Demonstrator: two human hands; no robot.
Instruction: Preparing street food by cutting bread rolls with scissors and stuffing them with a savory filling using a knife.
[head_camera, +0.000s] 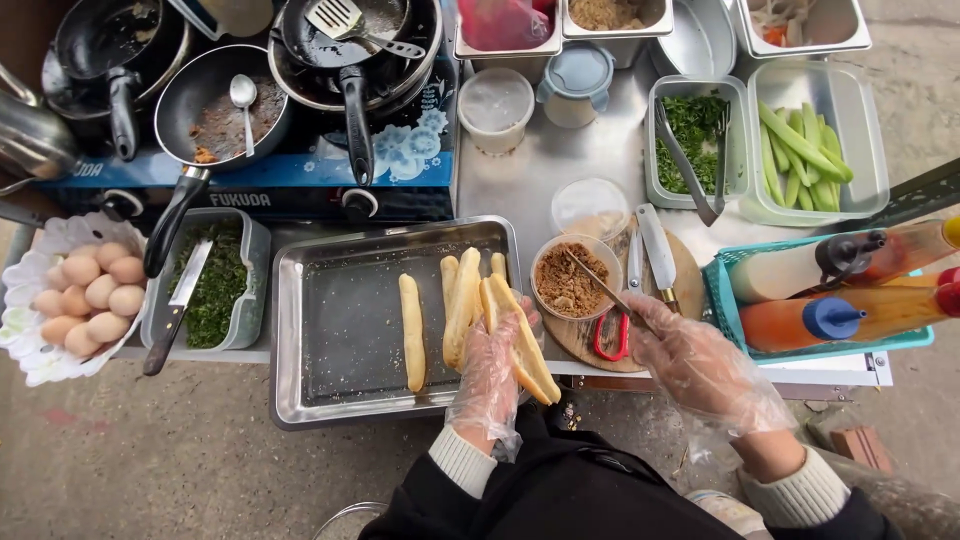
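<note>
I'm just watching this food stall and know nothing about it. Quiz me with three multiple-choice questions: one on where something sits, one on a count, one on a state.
1. Where are the eggs?
A. far left of the stall
B. in the steel tray
C. in the blue basket

2. How many bread sticks lie in the steel tray, not counting the held one?
A. one
B. three
C. six

3. The bread in the left hand is:
A. wrapped
B. split open
C. whole

Answers: 1 A, they fill a white holder at the left edge. 2 B, three lie loose. 3 B, its cut shows while the right hand works a utensil.
</note>
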